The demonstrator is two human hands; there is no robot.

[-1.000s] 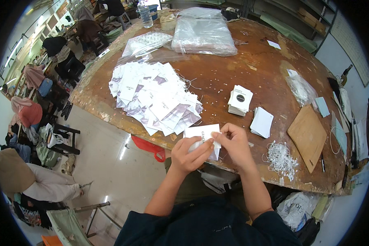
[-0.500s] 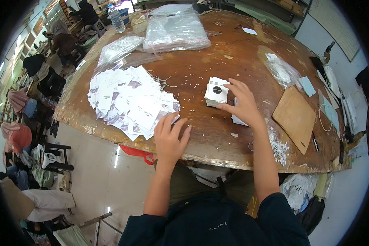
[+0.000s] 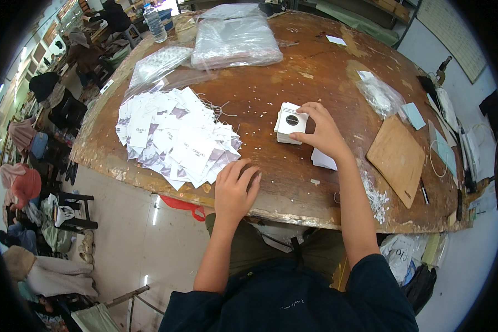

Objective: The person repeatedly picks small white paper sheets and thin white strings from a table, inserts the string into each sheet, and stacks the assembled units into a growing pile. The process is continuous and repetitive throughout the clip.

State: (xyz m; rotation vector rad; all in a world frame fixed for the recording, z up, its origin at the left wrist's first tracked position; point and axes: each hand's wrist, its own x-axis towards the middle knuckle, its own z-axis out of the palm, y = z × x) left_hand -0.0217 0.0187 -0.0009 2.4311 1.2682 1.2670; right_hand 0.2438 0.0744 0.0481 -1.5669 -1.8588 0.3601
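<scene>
A small stack of white cards (image 3: 285, 135) with a black disc printed on top sits right of the table's middle. My right hand (image 3: 322, 133) spans its right side, thumb at the near edge and fingertips at the far edge. Whether it grips only the top card or several is hidden. Under my right wrist lies a second, lower pile of white cards (image 3: 322, 159). My left hand (image 3: 235, 187) hovers by the table's front edge, fingers loosely bent and apart, with nothing in it. Just beyond it spreads a big loose heap of white and purple printed cards (image 3: 171, 138).
White strings (image 3: 376, 202) lie near a wooden board (image 3: 398, 160) on the right. Clear plastic packs (image 3: 235, 44) and a water bottle (image 3: 155, 25) stand at the back. Small white bits dot the brown table (image 3: 260, 182). Other people sit far left.
My right hand has moved slightly left and away from me, onto the card stack's edges. My left hand has shifted a little right and nearer, off the heap's edge, with its fingers more curled.
</scene>
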